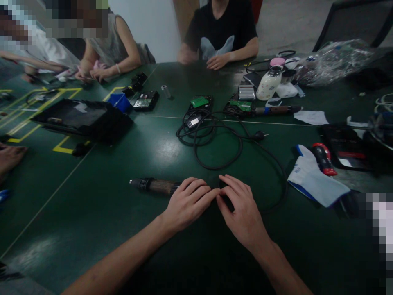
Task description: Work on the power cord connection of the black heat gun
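A dark electric screwdriver [161, 186] with a brown grip lies on the green table, its metal tip pointing left. My left hand [188, 203] is closed over its rear part, knuckles up. Just right of it, my right hand [242, 209] curls around the tail end where the black cable [285, 180] comes out; the fingertips of both hands nearly touch. What exactly sits under the right fingers is partly hidden. From there the cable loops back to a coil with a black adapter [194, 121] and a plug [260, 135].
Opened hard drives [145, 100] and a second electric screwdriver [278, 110] lie farther back. A black tray [76, 116] stands left. At right are a white-blue glove [317, 180], a red-black handled screwdriver [324, 157] and a bottle [268, 84]. Other people sit across the table.
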### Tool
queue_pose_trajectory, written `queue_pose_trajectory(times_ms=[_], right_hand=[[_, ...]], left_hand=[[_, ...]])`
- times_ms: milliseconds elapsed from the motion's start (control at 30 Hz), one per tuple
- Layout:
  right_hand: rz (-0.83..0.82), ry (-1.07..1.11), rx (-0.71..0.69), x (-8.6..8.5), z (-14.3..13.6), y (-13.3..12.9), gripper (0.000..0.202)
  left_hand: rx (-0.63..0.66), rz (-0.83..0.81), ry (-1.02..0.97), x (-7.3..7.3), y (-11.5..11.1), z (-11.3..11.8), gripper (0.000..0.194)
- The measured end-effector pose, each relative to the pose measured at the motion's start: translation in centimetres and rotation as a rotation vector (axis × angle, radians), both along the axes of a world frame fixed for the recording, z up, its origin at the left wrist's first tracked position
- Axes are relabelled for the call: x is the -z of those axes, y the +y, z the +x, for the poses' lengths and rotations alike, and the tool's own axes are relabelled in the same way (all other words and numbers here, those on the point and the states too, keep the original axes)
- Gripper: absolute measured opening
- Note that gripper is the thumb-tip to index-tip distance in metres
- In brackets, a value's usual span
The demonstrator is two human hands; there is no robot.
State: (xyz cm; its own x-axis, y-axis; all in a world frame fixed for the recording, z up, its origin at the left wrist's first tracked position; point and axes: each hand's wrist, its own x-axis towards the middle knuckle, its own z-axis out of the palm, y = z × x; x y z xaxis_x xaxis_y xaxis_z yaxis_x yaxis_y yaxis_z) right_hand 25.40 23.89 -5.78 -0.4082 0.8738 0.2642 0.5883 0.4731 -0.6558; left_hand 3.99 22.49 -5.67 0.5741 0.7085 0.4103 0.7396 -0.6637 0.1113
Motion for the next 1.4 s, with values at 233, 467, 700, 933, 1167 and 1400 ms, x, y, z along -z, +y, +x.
queue_pose_trajectory(times_ms=[233,467,700,933,1167,1400], right_hand=[[-0.001,-0.007,-0.005,0.08,-0.03,0.01,0.007],[-0.004,-0.010,-0.013,0.00,0.04,-0.02,0.009],[-0.008,0.004,-0.007,-0.23,-0.06,-0.03,0.010],[-0.007,0.005,-0.005,-0.10,-0.06,0.01,0.007],[-0.015,0.017,-0.001,-0.13,-0.10,0.02,0.007],[-0.030,0.012,0.002,-0.35,-0.05,0.04,0.008]], left_hand=[[0.016,0.002,0.003,-0.10,-0.04,0.04,0.038],[0.065,0.003,0.021,0.05,-0.07,-0.06,0.039],[0.020,0.000,0.032,-0.08,-0.12,-0.07,0.038],[0.004,0.012,0.015,-0.06,-0.15,-0.05,0.034],[-0.154,0.003,-0.013,-0.22,-0.14,0.63,0.031],[-0.232,-0.052,-0.010,-0.09,-0.25,0.63,0.023]])
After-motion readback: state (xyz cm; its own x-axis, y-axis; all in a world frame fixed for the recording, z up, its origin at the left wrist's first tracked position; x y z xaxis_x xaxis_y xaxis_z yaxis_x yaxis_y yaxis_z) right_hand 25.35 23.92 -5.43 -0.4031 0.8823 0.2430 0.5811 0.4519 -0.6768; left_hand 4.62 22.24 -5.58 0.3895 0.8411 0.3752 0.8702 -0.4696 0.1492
